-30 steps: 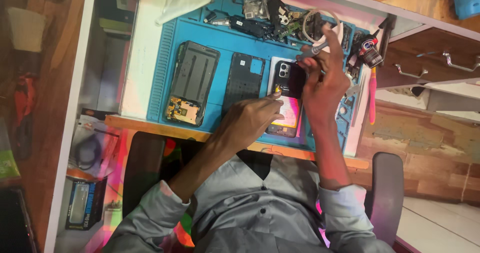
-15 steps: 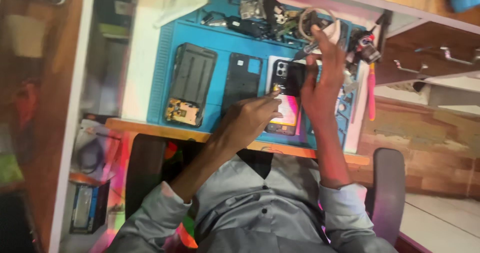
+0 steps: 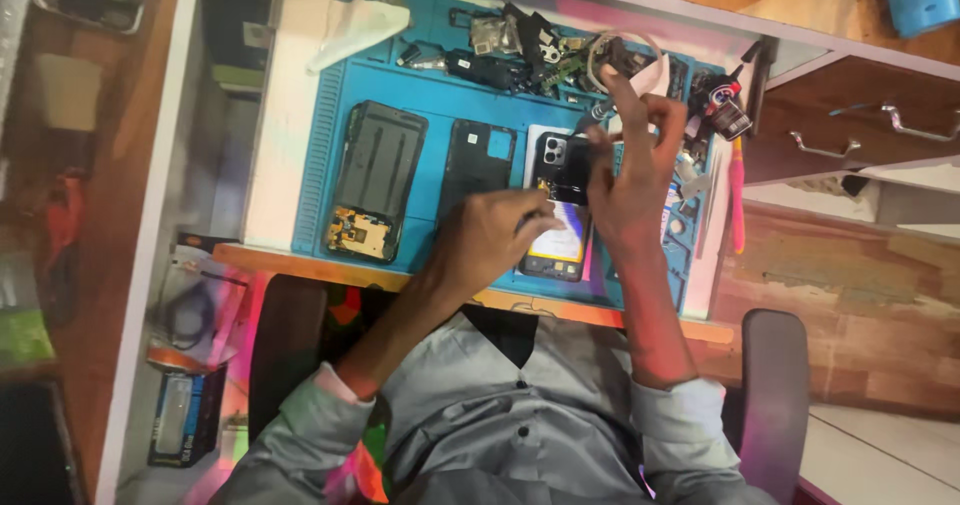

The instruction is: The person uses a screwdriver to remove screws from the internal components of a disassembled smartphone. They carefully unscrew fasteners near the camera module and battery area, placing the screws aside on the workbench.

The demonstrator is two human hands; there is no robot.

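Note:
An opened black phone (image 3: 561, 161) lies on the blue repair mat (image 3: 425, 85), its camera end toward the far side and a yellow-and-purple part showing at its near end. My left hand (image 3: 490, 237) holds the phone at its left edge, fingers curled over its middle. My right hand (image 3: 632, 170) is above the phone's right side. It pinches a thin dark tool (image 3: 588, 121) whose tip points down at the phone's top corner, with the index finger raised.
A second opened phone body (image 3: 375, 180) and a black back cover (image 3: 478, 163) lie left of the hands. Loose parts and cables (image 3: 530, 50) are piled at the mat's far edge. A pink tool (image 3: 738, 200) lies on the right, beside a wooden drawer (image 3: 850, 140).
My right hand has shifted slightly up the phone with the tool. My left hand has stayed on the phone. The view has shifted a little.

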